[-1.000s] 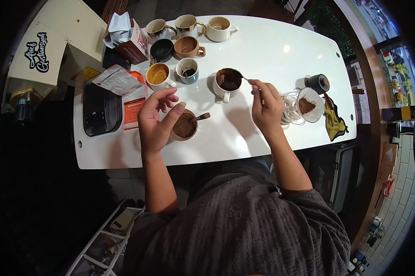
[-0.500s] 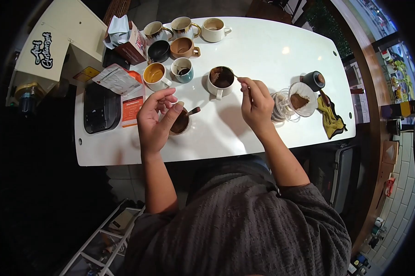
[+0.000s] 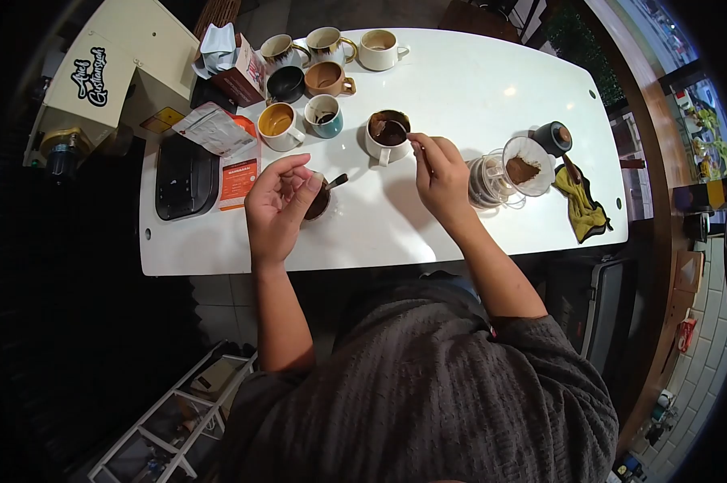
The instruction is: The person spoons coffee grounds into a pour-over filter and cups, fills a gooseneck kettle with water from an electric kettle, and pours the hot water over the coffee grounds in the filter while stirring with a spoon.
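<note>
My right hand (image 3: 442, 179) pinches the thin handle of a spoon (image 3: 410, 136) at the rim of a white mug (image 3: 386, 155). The spoon reaches into the mug, which has dark brown contents and brown residue on its inner wall. Half curled, my left hand (image 3: 276, 211) holds nothing that I can see, with thumb and fingers apart. It hovers in front of a cup (image 3: 323, 211) of brown contents and hides part of it. From that cup sticks out a dark spoon handle (image 3: 338, 182).
Several mugs, one yellow inside (image 3: 277, 121) and one teal (image 3: 329, 126), stand at the back left. A glass dripper (image 3: 538, 179) with coffee grounds, a dark canister (image 3: 553, 138) and a yellow-green cloth (image 3: 582, 208) are right. Left are a black scale (image 3: 186, 181), coffee bag (image 3: 214, 129) and cream machine (image 3: 98, 72).
The view has shifted a little. My right hand has moved slightly left and nearer the white mug, with the spoon in its fingers. My left hand keeps nearly the same pose.
</note>
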`<state>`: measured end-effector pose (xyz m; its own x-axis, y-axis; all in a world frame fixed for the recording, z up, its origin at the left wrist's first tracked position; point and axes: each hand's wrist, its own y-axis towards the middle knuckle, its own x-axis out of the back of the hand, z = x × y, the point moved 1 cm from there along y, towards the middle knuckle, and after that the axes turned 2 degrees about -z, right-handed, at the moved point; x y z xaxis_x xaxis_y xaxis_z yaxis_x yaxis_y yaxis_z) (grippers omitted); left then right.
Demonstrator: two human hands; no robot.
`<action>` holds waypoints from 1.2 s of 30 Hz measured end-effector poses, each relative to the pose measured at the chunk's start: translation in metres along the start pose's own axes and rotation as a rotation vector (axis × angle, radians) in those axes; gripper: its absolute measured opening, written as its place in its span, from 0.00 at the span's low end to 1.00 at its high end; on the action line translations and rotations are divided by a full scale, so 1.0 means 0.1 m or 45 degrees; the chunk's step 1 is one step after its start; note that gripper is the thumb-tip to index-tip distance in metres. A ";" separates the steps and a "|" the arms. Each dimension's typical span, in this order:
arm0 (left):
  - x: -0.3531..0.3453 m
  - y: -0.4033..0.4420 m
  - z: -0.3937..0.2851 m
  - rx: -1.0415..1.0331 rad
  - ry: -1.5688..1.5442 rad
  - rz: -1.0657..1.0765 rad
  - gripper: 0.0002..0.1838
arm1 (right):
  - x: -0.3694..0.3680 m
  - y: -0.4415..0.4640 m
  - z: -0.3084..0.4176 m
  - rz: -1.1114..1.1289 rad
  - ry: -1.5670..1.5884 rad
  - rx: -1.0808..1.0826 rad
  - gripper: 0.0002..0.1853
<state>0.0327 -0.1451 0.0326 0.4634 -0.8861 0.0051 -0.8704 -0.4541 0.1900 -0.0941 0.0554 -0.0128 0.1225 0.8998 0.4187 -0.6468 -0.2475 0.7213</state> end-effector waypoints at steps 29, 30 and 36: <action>-2.28 -0.37 -0.66 -0.102 -0.035 0.468 0.12 | 3.05 -0.27 -0.01 -0.910 1.066 -0.934 0.13; -2.54 -0.47 -0.72 -0.130 -0.028 0.525 0.12 | 3.30 -0.37 -0.06 -0.962 1.077 -0.933 0.12; -3.97 -1.02 -0.79 -0.129 -0.105 0.862 0.11 | 4.73 -1.09 -0.20 -1.264 0.880 -0.843 0.13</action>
<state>-0.0493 0.2609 0.0889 -0.1946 -0.9776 0.0807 -0.9422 0.2091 0.2619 0.0195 0.5156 0.0956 0.4695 0.6388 -0.6095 -0.7668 0.6372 0.0772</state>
